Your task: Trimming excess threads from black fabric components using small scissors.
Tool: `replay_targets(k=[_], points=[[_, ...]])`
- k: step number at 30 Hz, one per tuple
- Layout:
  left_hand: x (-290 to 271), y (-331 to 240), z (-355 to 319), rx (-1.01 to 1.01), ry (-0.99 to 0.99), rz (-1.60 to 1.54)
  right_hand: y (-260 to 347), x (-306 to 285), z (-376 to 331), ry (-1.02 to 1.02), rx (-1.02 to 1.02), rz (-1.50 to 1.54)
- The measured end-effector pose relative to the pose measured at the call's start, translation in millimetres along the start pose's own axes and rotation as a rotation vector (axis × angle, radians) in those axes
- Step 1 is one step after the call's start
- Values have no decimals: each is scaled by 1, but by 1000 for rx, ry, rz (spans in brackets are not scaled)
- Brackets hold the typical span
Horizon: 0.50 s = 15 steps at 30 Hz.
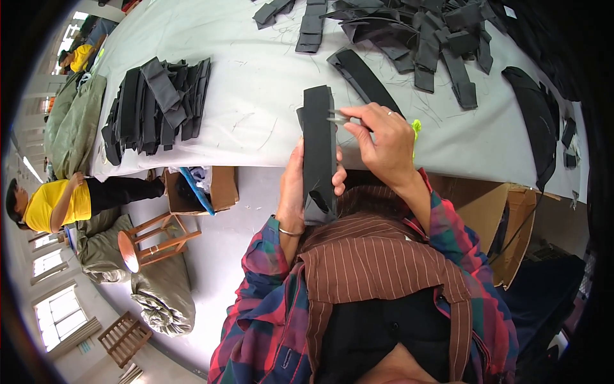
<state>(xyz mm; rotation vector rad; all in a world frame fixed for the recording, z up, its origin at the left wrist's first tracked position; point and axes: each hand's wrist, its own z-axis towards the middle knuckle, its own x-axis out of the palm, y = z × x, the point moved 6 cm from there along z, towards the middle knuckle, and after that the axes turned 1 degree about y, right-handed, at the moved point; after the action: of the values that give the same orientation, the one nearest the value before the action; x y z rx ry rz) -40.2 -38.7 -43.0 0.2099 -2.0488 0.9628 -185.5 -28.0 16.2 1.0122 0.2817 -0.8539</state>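
My left hand (293, 185) is closed round a dark grey fabric strip (318, 141), held upright over the table's near edge. Its lower end is folded over near my apron. At the strip's right edge my right hand (385, 137) pinches a small silvery pointed tool (336, 116), mostly hidden by the fingers; I cannot tell its exact kind. Behind that hand, another dark strip (361, 73) lies slantwise on the white-covered table (249, 83). A bright yellow-green thing (416, 128) shows beside the right wrist.
A stack of dark strips (157, 105) lies on the left; a loose heap (416, 32) is at the far right. Loose threads are scattered about. A black curved piece (534, 121) hangs over the right edge. Cardboard boxes (224, 187), a stool (130, 251) and a person in yellow (54, 205) are beyond.
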Motion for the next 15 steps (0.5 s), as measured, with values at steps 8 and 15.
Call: replay_targets(k=[8, 15], points=[[-2, 3, 1, 3, 31, -104, 7, -9, -2, 39, -13, 60], [3, 1, -1, -22, -11, -54, 0, -5, -4, -1, 18, -32]])
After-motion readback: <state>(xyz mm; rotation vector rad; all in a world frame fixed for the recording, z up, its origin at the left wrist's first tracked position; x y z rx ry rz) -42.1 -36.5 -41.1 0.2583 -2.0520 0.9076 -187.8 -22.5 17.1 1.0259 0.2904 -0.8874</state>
